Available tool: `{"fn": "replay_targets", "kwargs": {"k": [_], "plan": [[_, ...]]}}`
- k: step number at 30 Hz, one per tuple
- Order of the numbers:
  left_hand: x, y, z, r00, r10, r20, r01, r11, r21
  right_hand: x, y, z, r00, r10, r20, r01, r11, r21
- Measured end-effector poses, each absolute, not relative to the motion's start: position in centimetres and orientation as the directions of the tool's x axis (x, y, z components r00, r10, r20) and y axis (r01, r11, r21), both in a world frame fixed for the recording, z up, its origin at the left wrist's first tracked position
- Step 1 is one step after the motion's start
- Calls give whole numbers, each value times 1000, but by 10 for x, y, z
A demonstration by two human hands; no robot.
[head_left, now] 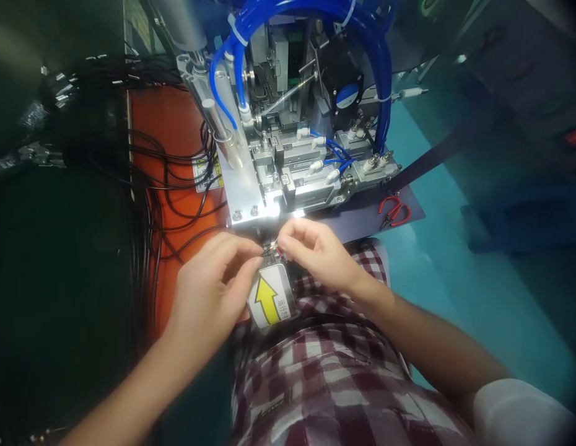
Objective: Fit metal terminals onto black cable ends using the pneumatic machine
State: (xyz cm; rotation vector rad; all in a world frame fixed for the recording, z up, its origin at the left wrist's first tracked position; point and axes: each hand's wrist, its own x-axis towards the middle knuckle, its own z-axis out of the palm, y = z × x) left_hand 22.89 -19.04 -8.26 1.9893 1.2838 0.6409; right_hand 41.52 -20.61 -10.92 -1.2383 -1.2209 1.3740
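At the front edge of the machine (244,198), my two hands meet over a small metal fixture (269,259). My left hand (213,279) has thumb and forefinger closed in a pinch at the fixture's left side. From the right, my right hand (322,254) pinches with its fingertips close to the left ones. A tiny bit of red shows between the two hands; the fingers hide most of what they hold, and it is too small to name. Just below the fixture is a white label (268,297) with a yellow arrow and printed characters.
Bundled black cables (151,217) run over an orange surface (186,114) on the left. Blue air tubes (385,80) arch above the machine. Red-handled snips (394,212) lie on the grey plate at the right. Checked cloth (325,378) covers my lap.
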Motion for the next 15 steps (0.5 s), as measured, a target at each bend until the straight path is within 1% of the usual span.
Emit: {"fn": "replay_targets", "kwargs": {"k": [1, 2, 3, 5, 7, 10, 15], "plan": [[229, -189, -86, 457, 873, 170, 600, -444, 666, 417, -205, -111, -88, 987, -137, -11, -139, -990], [228, -187, -90, 516, 817, 259, 597, -560, 575, 418, -204, -114, -78, 985, -157, -14, -159, -987], [227, -186, -94, 566, 764, 310, 586, -637, 501, 419, -204, -116, -70, 983, -172, -15, -174, -985], [224, -184, -101, 632, 696, 339, 564, -714, 414, 419, -204, -122, -60, 980, -192, -20, -194, -981], [222, -184, -106, 673, 661, 331, 555, -748, 364, 418, -204, -126, -63, 976, -208, -38, -210, -977], [219, -183, -110, 695, 642, 324, 555, -766, 324, 416, -204, -129, -70, 972, -223, -61, -228, -972], [219, -181, -111, 697, 644, 315, 560, -763, 323, 415, -202, -132, -74, 970, -232, -56, -236, -970]]}}
